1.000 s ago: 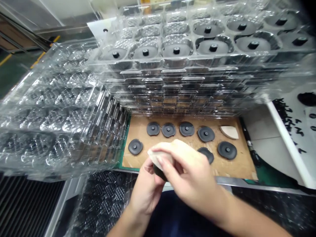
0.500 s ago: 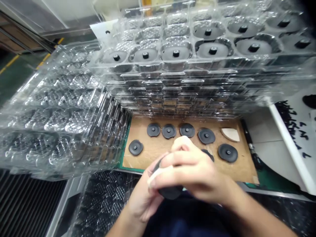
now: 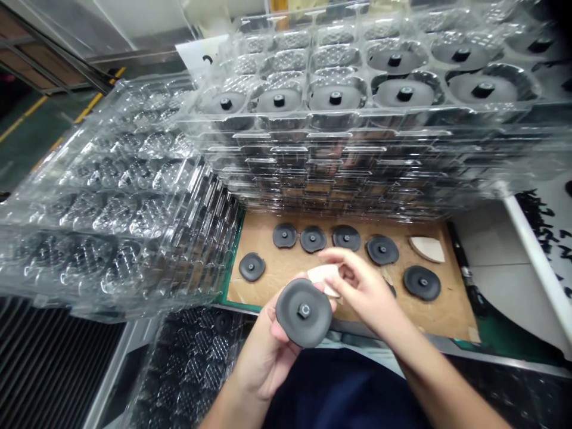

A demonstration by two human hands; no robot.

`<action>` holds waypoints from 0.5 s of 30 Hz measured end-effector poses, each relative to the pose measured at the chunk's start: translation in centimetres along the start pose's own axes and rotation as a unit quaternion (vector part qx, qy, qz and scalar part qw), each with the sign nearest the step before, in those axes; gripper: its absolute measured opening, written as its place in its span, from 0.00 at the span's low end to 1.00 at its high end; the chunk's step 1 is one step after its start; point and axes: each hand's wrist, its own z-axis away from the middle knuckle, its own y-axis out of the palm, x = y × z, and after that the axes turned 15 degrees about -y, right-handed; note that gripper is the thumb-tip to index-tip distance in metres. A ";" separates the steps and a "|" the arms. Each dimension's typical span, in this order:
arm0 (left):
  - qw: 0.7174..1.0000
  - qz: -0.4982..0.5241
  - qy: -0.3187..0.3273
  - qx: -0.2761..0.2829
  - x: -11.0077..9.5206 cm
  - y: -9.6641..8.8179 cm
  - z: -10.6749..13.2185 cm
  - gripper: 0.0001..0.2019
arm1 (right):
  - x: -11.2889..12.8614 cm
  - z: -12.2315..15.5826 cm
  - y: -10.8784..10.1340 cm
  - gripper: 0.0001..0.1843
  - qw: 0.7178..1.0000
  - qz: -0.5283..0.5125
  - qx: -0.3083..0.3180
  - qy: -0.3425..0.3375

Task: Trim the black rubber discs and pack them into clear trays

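Observation:
My left hand (image 3: 263,351) holds a round black rubber disc (image 3: 304,312) with a small centre hub, its flat face turned up toward me. Just behind the disc, my right hand (image 3: 364,292) pinches a pale wedge-shaped pad (image 3: 322,275). Both hands hover over the near edge of a brown board (image 3: 447,316). Several more black discs (image 3: 311,239) lie in a row on that board, and one lies apart at the left (image 3: 251,266). A second pale wedge (image 3: 428,248) rests at the board's right end.
A tall stack of clear blister trays (image 3: 357,155) rises behind the board, its top tray holding several discs. Another stack of clear trays (image 3: 111,196) leans at the left. Black trays (image 3: 187,363) lie low at the front left. Black scraps (image 3: 545,223) cover a white surface at the right.
My right hand, which covered the disc while rubbing it with the pad, has lifted back and to the right. The disc's face now shows in my left hand.

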 end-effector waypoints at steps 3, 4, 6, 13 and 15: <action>0.999 0.013 0.009 -0.038 0.1 -0.9 -0.1 0.32 | -2.0 2.5 2.7 0.10 0.998 0.043 0.036 0.006; 0.999 0.014 0.009 -0.045 0.1 -1.0 -0.2 0.32 | -2.3 3.3 3.4 0.10 0.997 0.058 0.041 0.008; 0.999 0.011 0.009 -0.045 0.1 -1.2 -0.2 0.32 | -2.6 4.7 4.5 0.11 0.995 0.087 0.047 0.011; 0.999 -0.004 0.018 -0.029 0.1 -0.7 0.2 0.29 | -2.9 3.7 3.4 0.12 0.991 0.133 0.023 -0.014; 0.999 -0.021 0.021 -0.018 0.2 -0.3 0.2 0.31 | -1.2 2.4 1.6 0.12 0.991 0.125 -0.004 -0.040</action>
